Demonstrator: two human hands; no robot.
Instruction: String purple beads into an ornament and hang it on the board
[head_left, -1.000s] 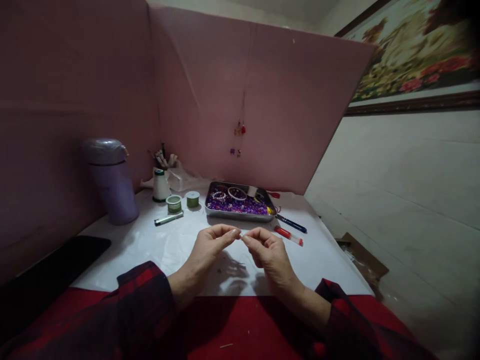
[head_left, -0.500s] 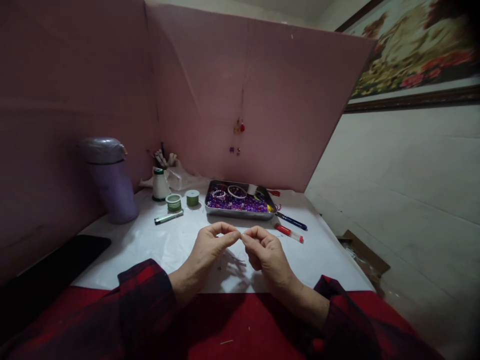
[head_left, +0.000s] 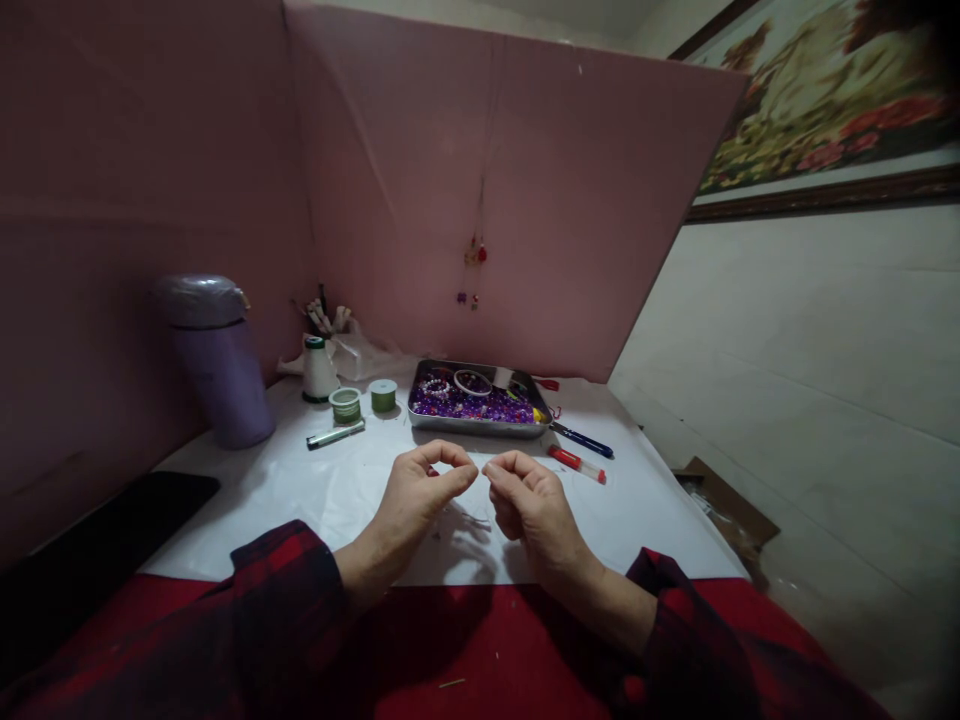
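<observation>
A: What's biggest there?
B: A pink panel [head_left: 562, 200], standing behind a table with a white sheet [head_left: 645, 520] over it. A framed painting [head_left: 840, 120] hangs at the right.
A: And on the table?
B: A purple bottle [head_left: 229, 380] at the left — then a metal tray [head_left: 480, 428], well to its right and just beyond the hands.
A: How are the hands?
B: Both are raised above the sheet. The left hand [head_left: 409, 495] has thumb and forefinger pinched tip to tip, and the right hand [head_left: 538, 500] does likewise; a narrow gap parts the two. Anything inside either pinch is too small to tell.
A: Next size down?
B: A white cone of thread [head_left: 319, 375] near the bottle. A blue-handled tool [head_left: 589, 443] lies by the tray's right corner, and a red-and-clear tube [head_left: 577, 463] near the right hand. Two green spools [head_left: 383, 397] stand left of the tray.
A: Smallest?
B: A pale ring [head_left: 471, 393] and purple beads [head_left: 480, 408] in the tray — and little charms [head_left: 481, 254] hanging against the panel.
</observation>
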